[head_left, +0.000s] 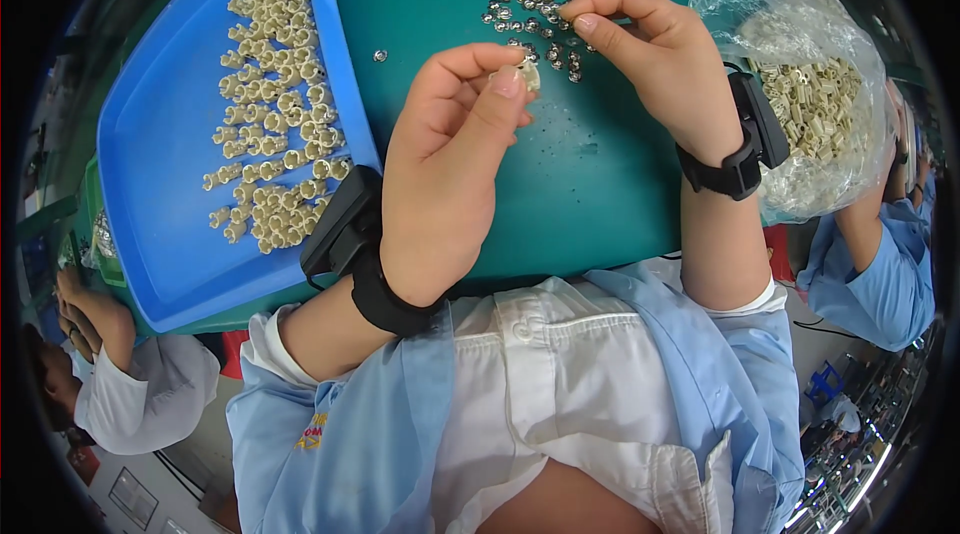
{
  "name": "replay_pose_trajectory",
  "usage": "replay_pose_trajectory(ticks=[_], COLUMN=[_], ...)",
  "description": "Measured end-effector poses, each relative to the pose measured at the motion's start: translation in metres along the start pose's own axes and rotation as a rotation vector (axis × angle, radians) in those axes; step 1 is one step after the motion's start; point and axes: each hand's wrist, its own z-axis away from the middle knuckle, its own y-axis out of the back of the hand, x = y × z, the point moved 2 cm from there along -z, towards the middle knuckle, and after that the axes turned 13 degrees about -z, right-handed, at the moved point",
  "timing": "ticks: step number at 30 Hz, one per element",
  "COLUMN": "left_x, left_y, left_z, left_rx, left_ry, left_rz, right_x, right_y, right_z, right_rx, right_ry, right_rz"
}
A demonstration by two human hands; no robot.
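Between the thumb and fingers of my left hand [445, 149] is a small cream plastic part [531, 77], held above the green table. My right hand [672, 62] is pinched at the edge of a scatter of small shiny metal cups [543, 2]. Whatever its fingertips grip is too small and covered to make out. The metal cups lie loose beyond both hands, and a single cup [380, 56] sits apart near the blue tray. Both wrists carry black strapped devices.
A blue tray [165, 174] on the left bears rows of cream plastic sockets [285, 84]. At the right, a clear plastic bag [815, 184] holds many cream parts [815, 99]. The green table [600, 204] lies between. Other people sit at both sides.
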Motion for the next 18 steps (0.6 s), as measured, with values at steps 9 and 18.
replay_pose_trajectory(ticks=[9,18], left_x=[0.0,-0.005], left_y=[0.002,0.0], left_z=[0.0,-0.002], left_rx=[0.0,-0.04], left_ry=[-0.01,-0.045], left_rz=[0.067,0.072], right_x=[-0.013,-0.022], right_y=[-0.006,-0.019], right_z=[0.006,0.013], right_rx=[-0.081,-0.172], right_ry=[-0.219,-0.279], right_rz=[-0.557,-0.552])
